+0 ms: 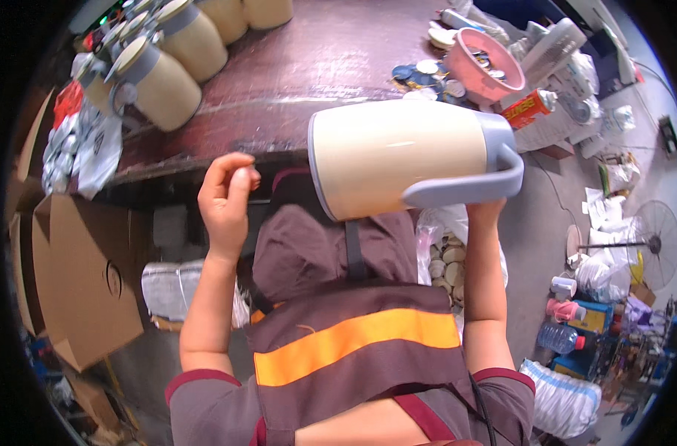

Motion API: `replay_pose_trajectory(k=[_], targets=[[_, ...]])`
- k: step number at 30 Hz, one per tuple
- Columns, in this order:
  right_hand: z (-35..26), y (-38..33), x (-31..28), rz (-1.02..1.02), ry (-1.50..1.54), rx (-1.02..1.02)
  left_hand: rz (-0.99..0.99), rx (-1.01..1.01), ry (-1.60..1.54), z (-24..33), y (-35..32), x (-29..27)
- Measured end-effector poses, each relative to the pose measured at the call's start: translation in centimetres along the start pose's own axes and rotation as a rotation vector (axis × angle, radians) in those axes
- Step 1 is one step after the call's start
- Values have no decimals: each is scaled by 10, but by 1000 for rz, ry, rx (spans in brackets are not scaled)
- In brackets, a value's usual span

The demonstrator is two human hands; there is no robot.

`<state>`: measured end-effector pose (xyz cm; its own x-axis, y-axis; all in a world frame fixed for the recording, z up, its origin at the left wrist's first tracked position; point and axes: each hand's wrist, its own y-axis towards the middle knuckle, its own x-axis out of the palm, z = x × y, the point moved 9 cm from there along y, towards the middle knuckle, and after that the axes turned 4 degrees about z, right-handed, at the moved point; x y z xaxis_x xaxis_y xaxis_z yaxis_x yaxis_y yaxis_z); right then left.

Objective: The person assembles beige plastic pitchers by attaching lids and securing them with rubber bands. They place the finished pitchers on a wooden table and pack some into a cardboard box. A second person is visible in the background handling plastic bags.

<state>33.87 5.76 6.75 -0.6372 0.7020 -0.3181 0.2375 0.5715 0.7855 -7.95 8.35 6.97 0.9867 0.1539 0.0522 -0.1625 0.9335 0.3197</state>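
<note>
A cream thermos jug (398, 156) with a grey handle, collar and base rim lies tilted on its side in front of me, above my lap at the table's near edge. Its base points left and its top end right. My right hand (487, 211) grips it near the handle from below; the jug hides most of those fingers. To the left of the jug's base, apart from it, my left hand (229, 197) is raised with curled fingers and the thumb against them. Whether something small sits in that pinch I cannot make out.
Several similar jugs (160, 85) stand on the dark table (316, 48) at the far left. A pink basin (487, 67), round discs (427, 78) and a red spray can (530, 109) are at the right. Cardboard boxes (93, 275) stand lower left; a fan (650, 244) is far right.
</note>
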Motion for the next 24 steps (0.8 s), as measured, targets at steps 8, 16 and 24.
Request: replay_pose_trajectory(k=[8,16,24], targets=[[-95,-36,-28,-93,54,-273,-242,-79,-73,32,-23,68],[-60,-74,-39,-2,159,-92,-927,-390,53,3,-96,111],[-34,-96,-28,-36,339,223,-977,-266,223,10,-105,130]])
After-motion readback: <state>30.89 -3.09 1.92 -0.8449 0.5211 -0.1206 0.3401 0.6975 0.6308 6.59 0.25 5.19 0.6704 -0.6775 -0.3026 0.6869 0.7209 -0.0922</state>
